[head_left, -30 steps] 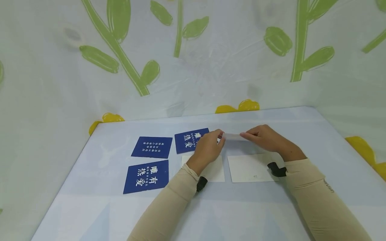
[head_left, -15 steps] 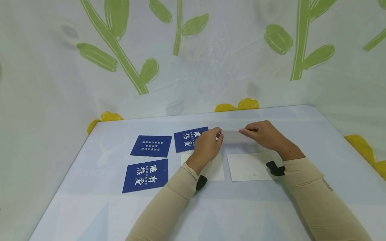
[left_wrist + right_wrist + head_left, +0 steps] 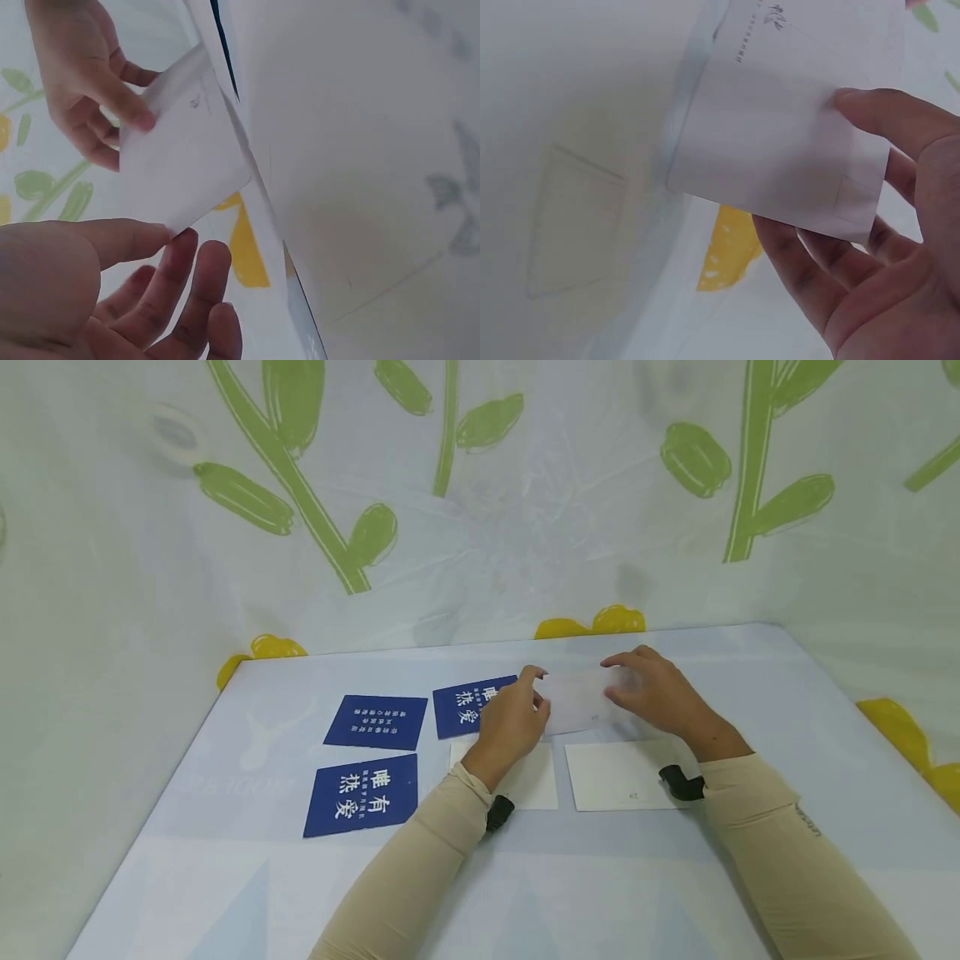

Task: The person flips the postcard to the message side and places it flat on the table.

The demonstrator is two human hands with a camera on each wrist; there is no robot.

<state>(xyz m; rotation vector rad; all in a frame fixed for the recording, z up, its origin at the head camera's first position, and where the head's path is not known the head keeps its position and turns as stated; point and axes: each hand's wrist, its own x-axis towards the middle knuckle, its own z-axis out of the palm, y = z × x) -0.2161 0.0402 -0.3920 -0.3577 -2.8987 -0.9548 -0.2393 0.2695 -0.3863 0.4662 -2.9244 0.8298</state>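
Note:
A white postcard [image 3: 573, 702] is held up between both hands over the back of the table. Its pale face carries a small plant drawing and a line of print, clearest on the postcard [image 3: 780, 142] in the right wrist view. My left hand [image 3: 513, 718] pinches one end between thumb and index finger. At the other end, my right hand [image 3: 660, 697] has its thumb on the face and its fingers behind. Below lie two white cards, one [image 3: 536, 781] partly hidden by my left wrist, the other [image 3: 618, 777] nearer my right wrist.
Three blue cards with white characters lie left of my hands: one at the back [image 3: 375, 722], one in front [image 3: 363, 797], and one [image 3: 468, 708] partly covered by my left hand. A leaf-patterned curtain [image 3: 555, 527] rises behind the table [image 3: 247, 868].
The postcard has tipped from nearly edge-on to showing its printed face. My right hand has risen slightly, its thumb and index finger spreading wider; my left hand has shifted little.

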